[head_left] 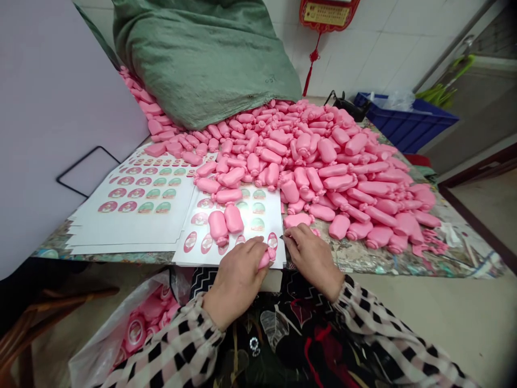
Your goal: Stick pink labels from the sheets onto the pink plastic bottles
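My left hand (239,275) is closed round a small pink bottle (267,257), whose neck shows past the fingers at the front edge of the sticker sheet (186,257). To its right, my right hand (312,254) has its fingers bent together by the sheet's right edge, with a small dark tip at the fingertips; what it grips is too small to name. Two pink bottles (218,226) lie side by side on the sheet, just beyond my left hand. Oval pink stickers (190,242) line the sheet's near row, and rounded pink and green ones sit above.
A large heap of pink bottles (339,178) covers the table's middle and right, below a green sack (210,59). Stacked sticker sheets (133,231) lie left. A plastic bag (97,337) of labelled bottles hangs low left. A blue crate (407,126) stands back right.
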{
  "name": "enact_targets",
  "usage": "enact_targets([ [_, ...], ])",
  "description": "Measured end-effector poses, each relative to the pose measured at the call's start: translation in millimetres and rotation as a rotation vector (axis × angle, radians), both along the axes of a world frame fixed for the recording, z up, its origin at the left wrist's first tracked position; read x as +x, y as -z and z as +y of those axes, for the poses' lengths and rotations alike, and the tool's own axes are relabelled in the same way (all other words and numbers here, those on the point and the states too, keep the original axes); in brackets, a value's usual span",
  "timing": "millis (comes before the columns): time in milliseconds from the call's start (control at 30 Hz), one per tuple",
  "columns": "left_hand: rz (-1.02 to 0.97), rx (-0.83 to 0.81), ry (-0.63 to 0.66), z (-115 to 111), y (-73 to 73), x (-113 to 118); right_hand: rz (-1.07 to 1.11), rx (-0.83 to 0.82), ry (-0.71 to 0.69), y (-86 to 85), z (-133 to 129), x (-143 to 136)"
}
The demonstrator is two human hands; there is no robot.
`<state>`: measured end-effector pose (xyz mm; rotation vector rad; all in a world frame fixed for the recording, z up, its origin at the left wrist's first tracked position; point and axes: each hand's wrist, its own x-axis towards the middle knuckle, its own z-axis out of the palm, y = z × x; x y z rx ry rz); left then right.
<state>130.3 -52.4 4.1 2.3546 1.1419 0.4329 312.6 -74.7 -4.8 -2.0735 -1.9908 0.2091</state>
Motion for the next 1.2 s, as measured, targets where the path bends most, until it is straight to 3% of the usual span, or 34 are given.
enact_targets([
  [200, 0.232, 0.075, 0.034, -2.2, 6.9, 9.2, -0.105, -0.032, -0.043, -2.6, 4.9, 0.8],
  [367, 0.299, 0.131, 0.042, -3.0, 7.1, 12.3, -0.156, -0.065, -0.113, -7.7, 7.7, 3.5],
  [600, 0.371, 0.236, 0.155, -2.5, 9.8, 7.1, -0.17, -0.073, -0.144, -12.1, 11.5, 6.7],
  [833, 0.337, 0.264, 0.18, -3.3, 14.6, 4.7, -0.128, -0.104, -0.16, -13.3, 12.4, 8.1],
  [1200, 0.285, 0.296, 0.196, -2.1, 9.7, 11.7, -0.073, -0.04, -0.087, -13.8, 12.4, 12.9],
])
